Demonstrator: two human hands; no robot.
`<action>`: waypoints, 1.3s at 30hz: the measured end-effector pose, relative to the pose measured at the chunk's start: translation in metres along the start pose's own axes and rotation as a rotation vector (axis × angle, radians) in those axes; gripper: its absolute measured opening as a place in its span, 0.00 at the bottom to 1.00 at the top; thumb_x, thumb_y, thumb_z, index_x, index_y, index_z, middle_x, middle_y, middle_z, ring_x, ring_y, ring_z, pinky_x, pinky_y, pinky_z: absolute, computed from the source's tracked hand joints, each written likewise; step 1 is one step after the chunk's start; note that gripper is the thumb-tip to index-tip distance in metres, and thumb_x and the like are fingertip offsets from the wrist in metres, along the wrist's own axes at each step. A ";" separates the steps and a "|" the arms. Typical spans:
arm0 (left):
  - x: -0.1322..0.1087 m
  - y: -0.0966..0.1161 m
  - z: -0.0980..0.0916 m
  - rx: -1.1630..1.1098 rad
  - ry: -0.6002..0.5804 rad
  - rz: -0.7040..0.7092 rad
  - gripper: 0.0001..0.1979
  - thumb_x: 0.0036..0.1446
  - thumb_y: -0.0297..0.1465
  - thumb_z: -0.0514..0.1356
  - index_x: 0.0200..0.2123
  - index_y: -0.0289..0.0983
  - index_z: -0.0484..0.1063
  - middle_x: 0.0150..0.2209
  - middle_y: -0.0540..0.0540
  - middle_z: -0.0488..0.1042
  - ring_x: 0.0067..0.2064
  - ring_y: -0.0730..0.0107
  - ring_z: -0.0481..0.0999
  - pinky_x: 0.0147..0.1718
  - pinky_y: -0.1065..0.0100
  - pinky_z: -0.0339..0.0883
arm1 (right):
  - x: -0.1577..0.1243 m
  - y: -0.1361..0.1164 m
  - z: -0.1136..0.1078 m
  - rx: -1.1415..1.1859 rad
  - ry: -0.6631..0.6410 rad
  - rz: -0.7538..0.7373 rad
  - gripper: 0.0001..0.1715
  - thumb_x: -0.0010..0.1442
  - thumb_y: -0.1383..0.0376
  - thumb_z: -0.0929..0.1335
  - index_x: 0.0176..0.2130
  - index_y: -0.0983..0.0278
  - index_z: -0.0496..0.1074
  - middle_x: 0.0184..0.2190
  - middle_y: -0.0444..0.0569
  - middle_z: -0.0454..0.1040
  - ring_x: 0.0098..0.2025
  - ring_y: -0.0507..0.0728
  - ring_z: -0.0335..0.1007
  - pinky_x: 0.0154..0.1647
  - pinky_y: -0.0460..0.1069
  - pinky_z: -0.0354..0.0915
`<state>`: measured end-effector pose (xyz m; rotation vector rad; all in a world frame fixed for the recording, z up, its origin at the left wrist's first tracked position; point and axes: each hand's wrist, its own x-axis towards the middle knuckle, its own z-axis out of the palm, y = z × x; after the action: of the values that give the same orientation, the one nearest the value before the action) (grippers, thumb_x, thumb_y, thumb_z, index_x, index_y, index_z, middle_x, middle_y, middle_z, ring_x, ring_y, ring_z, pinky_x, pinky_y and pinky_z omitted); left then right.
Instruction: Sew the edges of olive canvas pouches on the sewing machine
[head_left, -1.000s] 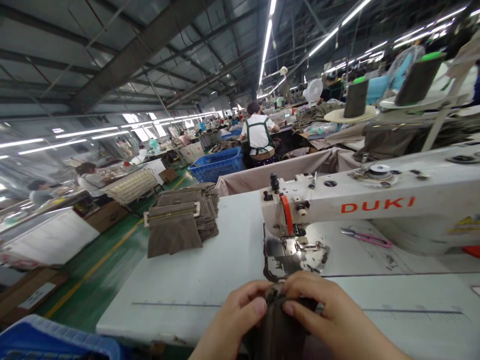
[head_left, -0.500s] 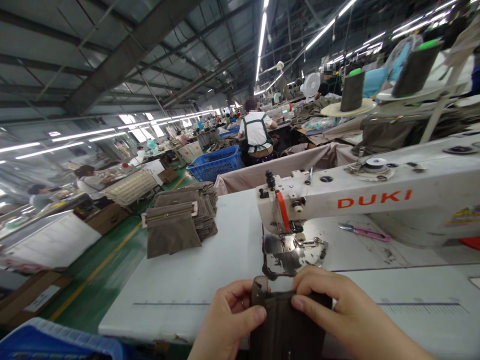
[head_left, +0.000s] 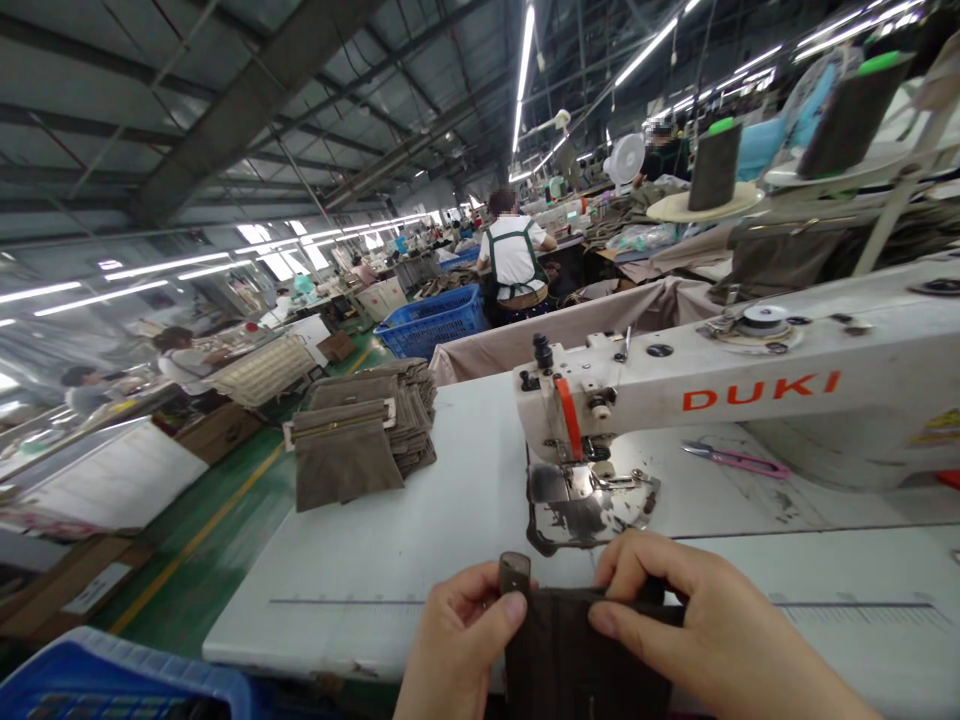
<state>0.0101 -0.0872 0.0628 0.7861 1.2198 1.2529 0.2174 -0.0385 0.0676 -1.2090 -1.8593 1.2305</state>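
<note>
A dark brown fabric piece [head_left: 577, 660] hangs between my two hands at the front edge of the sewing table. My left hand [head_left: 465, 630] pinches its left upper edge, where a short folded strip [head_left: 514, 572] sticks up above the thumb. My right hand [head_left: 667, 610] grips the top edge on the right, thumb in front and fingers behind. The lower part of the fabric runs out of view. Just beyond my hands is the sewing machine [head_left: 720, 390], its presser foot [head_left: 581, 482] above the metal plate with no fabric under it.
A stack of brown zippered fabric pieces [head_left: 352, 460] lies on the table's left. Pink-handled thread snips [head_left: 739, 460] rest under the machine arm. A blue crate [head_left: 127, 680] stands at lower left, another blue basket [head_left: 435, 322] farther off. A co-worker [head_left: 514, 255] sits ahead, back turned.
The folded strip at my left thumb now stands more upright. Both hands have shifted slightly right with the fabric, and the camera view has moved a little.
</note>
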 end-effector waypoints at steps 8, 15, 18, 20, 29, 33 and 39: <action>0.001 0.002 -0.006 0.199 -0.058 0.029 0.15 0.52 0.40 0.67 0.34 0.32 0.75 0.29 0.47 0.73 0.33 0.69 0.68 0.33 0.71 0.62 | 0.001 0.001 0.003 -0.026 -0.039 0.011 0.08 0.52 0.67 0.68 0.26 0.61 0.62 0.29 0.41 0.73 0.33 0.54 0.69 0.34 0.47 0.62; 0.025 0.061 -0.006 0.860 -0.468 0.057 0.06 0.60 0.31 0.57 0.35 0.36 0.72 0.31 0.50 0.73 0.34 0.69 0.70 0.32 0.72 0.62 | -0.006 -0.005 0.021 -0.002 -0.354 -0.384 0.22 0.55 0.75 0.64 0.45 0.57 0.74 0.39 0.41 0.77 0.39 0.51 0.73 0.41 0.43 0.65; 0.062 0.047 -0.002 1.281 -0.447 0.291 0.05 0.58 0.26 0.57 0.34 0.38 0.74 0.34 0.50 0.75 0.36 0.67 0.73 0.36 0.71 0.65 | 0.016 0.015 0.038 -0.242 -0.300 -0.470 0.28 0.52 0.78 0.64 0.49 0.58 0.72 0.43 0.42 0.77 0.43 0.52 0.74 0.45 0.43 0.65; 0.091 0.026 0.002 1.405 -0.322 0.398 0.06 0.58 0.23 0.57 0.36 0.37 0.74 0.37 0.46 0.75 0.41 0.63 0.73 0.42 0.66 0.65 | 0.039 0.032 0.045 -0.565 -0.221 -0.550 0.22 0.57 0.77 0.63 0.47 0.59 0.74 0.40 0.44 0.76 0.41 0.52 0.73 0.45 0.44 0.66; 0.176 -0.021 0.025 1.527 -0.030 0.602 0.08 0.63 0.26 0.56 0.43 0.35 0.73 0.43 0.38 0.73 0.48 0.53 0.70 0.47 0.55 0.63 | 0.093 0.064 0.011 -0.847 -0.145 -0.595 0.17 0.59 0.77 0.63 0.46 0.69 0.75 0.42 0.57 0.73 0.47 0.63 0.68 0.49 0.57 0.66; 0.159 -0.033 0.024 1.515 -0.127 0.647 0.06 0.62 0.25 0.57 0.40 0.34 0.74 0.39 0.40 0.74 0.43 0.55 0.73 0.44 0.57 0.67 | 0.080 0.079 0.002 -0.838 -0.164 -0.633 0.17 0.64 0.72 0.63 0.51 0.66 0.73 0.43 0.54 0.75 0.49 0.60 0.68 0.54 0.56 0.64; 0.133 -0.039 0.011 1.444 -0.279 0.757 0.17 0.60 0.20 0.57 0.52 0.39 0.70 0.50 0.43 0.71 0.53 0.58 0.70 0.53 0.56 0.66 | 0.072 0.093 0.007 -0.736 -0.067 -0.650 0.18 0.64 0.72 0.62 0.53 0.66 0.71 0.47 0.54 0.75 0.54 0.59 0.66 0.57 0.56 0.62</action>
<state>0.0156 0.0353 -0.0035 2.5406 1.5510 0.5438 0.2156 0.0392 -0.0211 -0.7539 -2.5725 0.2280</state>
